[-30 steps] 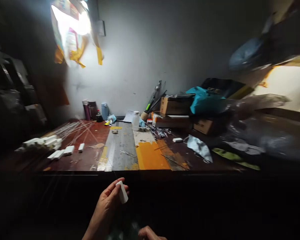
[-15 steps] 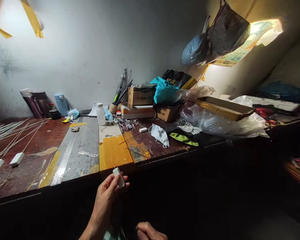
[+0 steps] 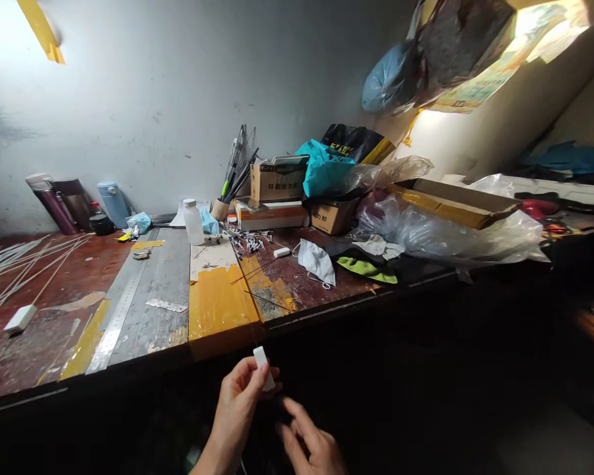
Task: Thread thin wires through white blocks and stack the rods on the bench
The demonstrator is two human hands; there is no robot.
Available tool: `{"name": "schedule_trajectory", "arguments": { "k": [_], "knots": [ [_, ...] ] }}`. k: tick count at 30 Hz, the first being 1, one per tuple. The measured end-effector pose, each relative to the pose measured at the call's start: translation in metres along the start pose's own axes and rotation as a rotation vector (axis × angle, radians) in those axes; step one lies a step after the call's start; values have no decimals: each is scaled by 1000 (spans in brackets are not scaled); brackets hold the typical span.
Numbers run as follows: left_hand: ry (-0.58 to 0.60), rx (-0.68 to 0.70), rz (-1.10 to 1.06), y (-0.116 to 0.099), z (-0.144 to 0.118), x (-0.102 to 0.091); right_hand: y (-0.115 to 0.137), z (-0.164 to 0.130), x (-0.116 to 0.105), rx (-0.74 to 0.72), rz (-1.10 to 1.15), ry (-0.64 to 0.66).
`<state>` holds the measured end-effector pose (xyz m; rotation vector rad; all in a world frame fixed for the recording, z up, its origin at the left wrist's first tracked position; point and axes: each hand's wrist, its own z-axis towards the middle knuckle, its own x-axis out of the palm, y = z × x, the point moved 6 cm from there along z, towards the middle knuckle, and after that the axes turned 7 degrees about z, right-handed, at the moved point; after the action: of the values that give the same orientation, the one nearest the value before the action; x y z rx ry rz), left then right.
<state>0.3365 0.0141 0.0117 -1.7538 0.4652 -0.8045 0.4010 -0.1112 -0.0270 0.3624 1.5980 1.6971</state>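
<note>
White block [image 3: 263, 366] is sitting clamped in the fingers of the left hand [image 3: 238, 399] before the near edge of the desk [image 3: 92, 277], while the right hand [image 3: 314, 443] is hovering just beside, fingers apart, and a light, steady pinch is probably serving best against twisting

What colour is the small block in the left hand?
The block is white, seen best in the head view.

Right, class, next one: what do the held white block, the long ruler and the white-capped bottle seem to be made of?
White block: perhaps plastic or dense foam, matte; its even white faces leave it open.
Long ruler: probably metal, with a silvery sheen.
Bottle: likely plastic, smooth and cloudy, as its translucent body suggests.
</note>
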Motion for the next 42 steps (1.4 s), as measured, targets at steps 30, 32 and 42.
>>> {"name": "schedule_trajectory", "arguments": {
  "k": [30, 32, 42],
  "knots": [
    [-115, 8, 57, -4, 22, -12, 43, 35, 0, 68, -136, 301],
    [-103, 4, 53, -2, 24, -9, 45, 36, -4, 2, -158, 249],
    [-79, 35, 65, -1, 27, -2, 42, 37, -6, 76, -153, 302]
  ]
}}
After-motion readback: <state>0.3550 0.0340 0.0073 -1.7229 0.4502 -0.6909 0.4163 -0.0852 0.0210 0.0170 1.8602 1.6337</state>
